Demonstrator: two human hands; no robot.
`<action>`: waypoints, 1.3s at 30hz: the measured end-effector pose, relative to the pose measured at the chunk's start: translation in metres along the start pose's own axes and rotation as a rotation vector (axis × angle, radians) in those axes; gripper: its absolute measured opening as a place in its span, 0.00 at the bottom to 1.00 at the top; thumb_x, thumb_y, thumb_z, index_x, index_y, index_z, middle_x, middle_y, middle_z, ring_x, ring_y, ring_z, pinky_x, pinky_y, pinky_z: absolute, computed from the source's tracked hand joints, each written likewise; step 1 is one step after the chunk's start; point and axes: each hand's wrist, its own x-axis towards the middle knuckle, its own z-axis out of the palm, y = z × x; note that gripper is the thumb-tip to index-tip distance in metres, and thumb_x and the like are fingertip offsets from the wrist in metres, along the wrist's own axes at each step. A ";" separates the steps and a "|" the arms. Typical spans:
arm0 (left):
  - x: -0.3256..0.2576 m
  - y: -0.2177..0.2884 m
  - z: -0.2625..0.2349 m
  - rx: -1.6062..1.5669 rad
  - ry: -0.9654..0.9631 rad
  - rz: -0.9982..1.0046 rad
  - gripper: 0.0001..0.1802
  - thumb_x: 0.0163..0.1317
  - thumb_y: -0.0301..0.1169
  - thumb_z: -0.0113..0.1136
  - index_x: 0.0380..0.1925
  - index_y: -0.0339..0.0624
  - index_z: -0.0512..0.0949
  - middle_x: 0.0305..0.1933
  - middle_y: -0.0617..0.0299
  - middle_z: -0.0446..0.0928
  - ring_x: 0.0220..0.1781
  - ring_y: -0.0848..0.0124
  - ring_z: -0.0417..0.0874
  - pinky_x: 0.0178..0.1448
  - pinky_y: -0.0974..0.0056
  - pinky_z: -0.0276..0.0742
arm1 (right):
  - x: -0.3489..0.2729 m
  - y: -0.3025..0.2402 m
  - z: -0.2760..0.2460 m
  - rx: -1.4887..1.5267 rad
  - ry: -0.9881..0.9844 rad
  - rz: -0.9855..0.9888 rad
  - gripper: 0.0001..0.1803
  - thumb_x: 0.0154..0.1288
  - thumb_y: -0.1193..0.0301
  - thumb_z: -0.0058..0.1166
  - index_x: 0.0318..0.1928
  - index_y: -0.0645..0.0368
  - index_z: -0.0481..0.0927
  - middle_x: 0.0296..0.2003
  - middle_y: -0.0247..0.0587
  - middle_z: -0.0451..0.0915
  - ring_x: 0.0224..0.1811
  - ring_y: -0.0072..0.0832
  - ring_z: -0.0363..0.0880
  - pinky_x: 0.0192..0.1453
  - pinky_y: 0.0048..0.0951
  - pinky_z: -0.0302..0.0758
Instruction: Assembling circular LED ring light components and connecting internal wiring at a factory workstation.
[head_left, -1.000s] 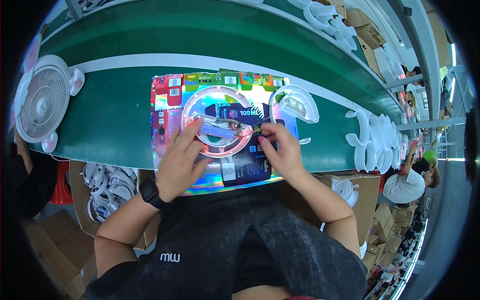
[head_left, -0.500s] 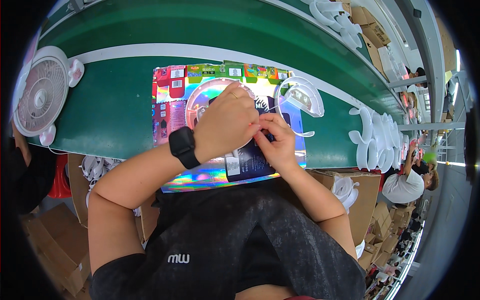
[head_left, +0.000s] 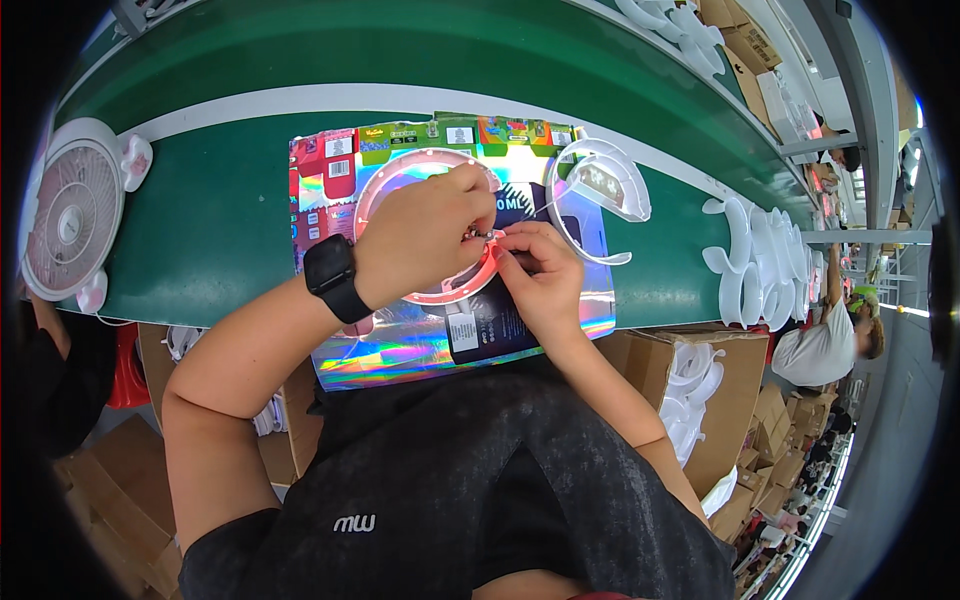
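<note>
A pink ring-shaped plastic frame with small pale dots along it lies on a shiny, colourful printed sheet. My left hand, with a black watch at the wrist, reaches over the ring. Its fingers pinch together at a small dark or metallic bit by the ring's right side; what it is stays unclear. On that same side my right hand closes thumb and fingertips on the ring's edge. Both sets of fingertips nearly touch. Right of them rests a white curved plastic housing with a clear-looking panel and a thin white wire.
A white fan stands at the left of the green bench. Several white curved plastic pieces stand in a row at the right. Cardboard boxes with white parts sit below the bench edge. A person in white is farther right.
My left hand has shifted slightly left, and the fingertips have drawn apart a little, so the ring's right side and a small dark bit now show between them.
</note>
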 end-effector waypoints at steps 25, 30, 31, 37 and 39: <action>0.019 -0.021 0.020 -0.119 -0.181 -0.144 0.09 0.51 0.27 0.62 0.33 0.37 0.82 0.31 0.52 0.82 0.36 0.58 0.84 0.41 0.59 0.78 | -0.001 -0.006 -0.007 -0.458 -0.017 -0.399 0.07 0.56 0.77 0.60 0.37 0.62 0.83 0.42 0.44 0.81 0.35 0.39 0.84 0.35 0.33 0.81; 0.020 -0.021 0.023 -0.150 -0.165 -0.121 0.09 0.49 0.28 0.59 0.31 0.40 0.81 0.32 0.51 0.81 0.38 0.53 0.82 0.41 0.53 0.76 | -0.001 -0.019 -0.015 -0.742 -0.135 -0.408 0.11 0.58 0.73 0.60 0.42 0.59 0.83 0.46 0.41 0.80 0.37 0.39 0.84 0.36 0.33 0.81; 0.018 -0.025 0.024 -0.128 -0.154 -0.105 0.09 0.49 0.28 0.59 0.31 0.40 0.81 0.32 0.51 0.81 0.38 0.53 0.83 0.41 0.52 0.76 | 0.000 -0.021 -0.019 -0.740 -0.166 -0.407 0.12 0.60 0.71 0.60 0.44 0.59 0.83 0.47 0.42 0.80 0.40 0.40 0.83 0.40 0.33 0.81; 0.018 -0.019 0.020 -0.108 -0.180 -0.152 0.09 0.50 0.28 0.59 0.31 0.38 0.81 0.32 0.50 0.80 0.36 0.53 0.82 0.39 0.53 0.75 | 0.011 -0.004 -0.089 -0.685 0.020 -0.443 0.15 0.58 0.70 0.63 0.47 0.57 0.82 0.45 0.43 0.82 0.46 0.41 0.83 0.48 0.34 0.80; 0.019 -0.014 0.020 -0.124 -0.184 -0.174 0.08 0.51 0.28 0.58 0.31 0.38 0.81 0.33 0.51 0.80 0.37 0.53 0.82 0.39 0.53 0.75 | 0.029 0.009 -0.148 -0.837 0.327 -0.444 0.15 0.59 0.67 0.61 0.46 0.55 0.81 0.44 0.46 0.82 0.45 0.43 0.82 0.46 0.38 0.80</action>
